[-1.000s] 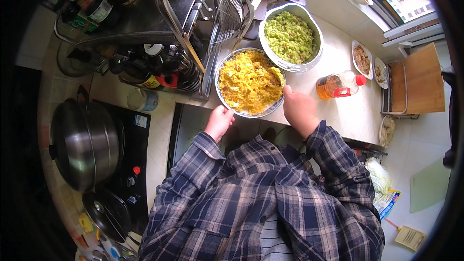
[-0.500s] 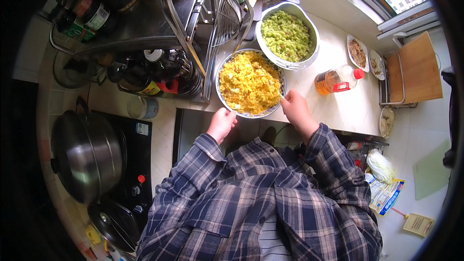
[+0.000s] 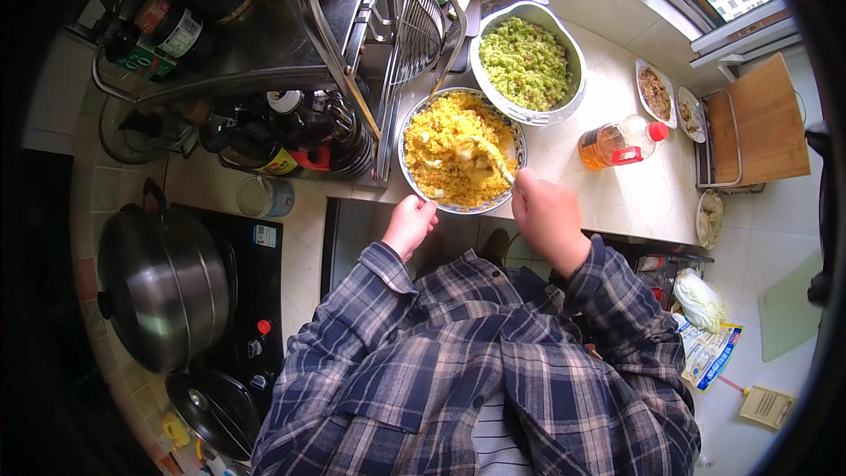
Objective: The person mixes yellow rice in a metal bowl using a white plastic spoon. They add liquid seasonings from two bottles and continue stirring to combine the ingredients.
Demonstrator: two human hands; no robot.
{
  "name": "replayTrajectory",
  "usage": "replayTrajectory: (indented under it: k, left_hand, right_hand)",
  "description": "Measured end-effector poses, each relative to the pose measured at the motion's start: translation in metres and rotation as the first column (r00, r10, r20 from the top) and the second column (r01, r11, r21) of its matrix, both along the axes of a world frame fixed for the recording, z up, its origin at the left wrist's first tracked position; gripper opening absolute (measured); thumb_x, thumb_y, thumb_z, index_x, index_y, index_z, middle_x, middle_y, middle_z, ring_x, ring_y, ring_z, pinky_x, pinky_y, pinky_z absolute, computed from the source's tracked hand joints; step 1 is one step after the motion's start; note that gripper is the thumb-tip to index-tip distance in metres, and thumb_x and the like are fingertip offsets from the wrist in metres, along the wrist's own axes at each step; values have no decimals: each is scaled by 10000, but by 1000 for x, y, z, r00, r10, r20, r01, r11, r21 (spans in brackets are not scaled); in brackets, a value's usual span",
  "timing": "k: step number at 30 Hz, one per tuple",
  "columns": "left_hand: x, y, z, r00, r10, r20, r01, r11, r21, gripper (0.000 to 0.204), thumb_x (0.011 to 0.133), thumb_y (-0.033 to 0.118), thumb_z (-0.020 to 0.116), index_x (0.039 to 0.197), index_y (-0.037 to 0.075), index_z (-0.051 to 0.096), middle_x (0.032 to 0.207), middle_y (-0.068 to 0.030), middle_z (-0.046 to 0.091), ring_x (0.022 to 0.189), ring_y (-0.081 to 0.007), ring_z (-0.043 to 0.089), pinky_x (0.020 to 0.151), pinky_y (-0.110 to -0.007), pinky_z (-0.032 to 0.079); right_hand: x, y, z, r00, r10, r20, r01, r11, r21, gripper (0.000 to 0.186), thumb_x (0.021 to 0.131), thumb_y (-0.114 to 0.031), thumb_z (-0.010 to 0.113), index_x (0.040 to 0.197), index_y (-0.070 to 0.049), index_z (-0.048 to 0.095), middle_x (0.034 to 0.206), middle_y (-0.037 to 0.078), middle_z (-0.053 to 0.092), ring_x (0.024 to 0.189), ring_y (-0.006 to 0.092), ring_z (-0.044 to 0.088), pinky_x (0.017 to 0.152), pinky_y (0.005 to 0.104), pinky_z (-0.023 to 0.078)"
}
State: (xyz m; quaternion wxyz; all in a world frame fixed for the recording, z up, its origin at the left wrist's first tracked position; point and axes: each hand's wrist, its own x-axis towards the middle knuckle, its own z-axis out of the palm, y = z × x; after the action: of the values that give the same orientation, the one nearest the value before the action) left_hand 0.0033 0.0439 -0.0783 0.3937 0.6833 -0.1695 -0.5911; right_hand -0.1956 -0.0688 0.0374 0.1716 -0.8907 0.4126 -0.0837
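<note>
A round bowl with a blue-patterned rim stands at the counter's front edge, full of a crumbly yellow mixture with pale bits in it. My left hand pinches the bowl's near-left rim with its fingers closed. In my closed right hand, held over the bowl's right side, is a spoon; its head is down in the yellow mixture and partly covered by it. Just behind, nearly touching, is a white bowl of chopped green filling.
An oil bottle with a red cap stands right of the bowls. Small plates of food and a wooden cutting board lie farther right. Leftward are a metal rack, dark sauce bottles and a big pot on the stove.
My right hand has lifted and turned at the bowl's right side, and the spoon's head now shows in the mixture, which is disturbed there. The left hand keeps its place on the rim.
</note>
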Motion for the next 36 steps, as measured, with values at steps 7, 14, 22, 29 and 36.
replayTrajectory:
  k: [7, 14, 22, 29, 36]
  left_hand:
    - [-3, 0, -1, 999, 35, 4, -35, 999, 19, 190, 939, 210, 591, 875, 33, 563, 754, -33, 621, 635, -100, 557, 589, -260, 467]
    - [-3, -1, 2, 1000, 2, 4, -3, 1000, 28, 164, 956, 224, 552, 914, 65, 556, 757, 6, 585, 631, -65, 508, 564, -220, 426]
    - [-4, 0, -2, 999, 44, 22, -44, 999, 14, 185, 931, 197, 591, 859, 31, 557, 740, -36, 620, 622, -105, 559, 589, -262, 470]
    - [-4, 0, -2, 998, 54, 9, -54, 999, 5, 175, 929, 192, 588, 866, 32, 556, 750, -38, 622, 625, -107, 560, 585, -262, 469]
    - [-5, 1, -3, 999, 36, -1, -36, 999, 9, 163, 948, 207, 555, 914, 48, 557, 771, -16, 600, 637, -84, 528, 578, -239, 446]
  right_hand:
    - [6, 18, -19, 894, 348, -282, -419, 873, -251, 98, 789, -141, 605, 860, -113, 544, 629, 32, 587, 555, 216, 629, 476, 354, 469]
    - [1, -9, -32, 938, 279, -204, -323, 919, -227, 79, 811, -109, 583, 883, -116, 552, 627, 43, 600, 571, 242, 634, 479, 383, 469]
    - [0, -35, -19, 975, 164, -151, -209, 909, -360, 135, 775, -59, 583, 880, -138, 554, 635, 38, 550, 565, 257, 605, 501, 392, 478]
    - [20, -58, -41, 942, 238, -235, -292, 928, -231, 123, 795, -41, 568, 878, -129, 550, 642, 69, 598, 615, 281, 640, 515, 406, 484]
    - [-7, -46, 3, 940, 251, -232, -305, 923, -236, 92, 813, -79, 562, 885, -135, 556, 639, 55, 554, 623, 281, 616, 514, 421, 468]
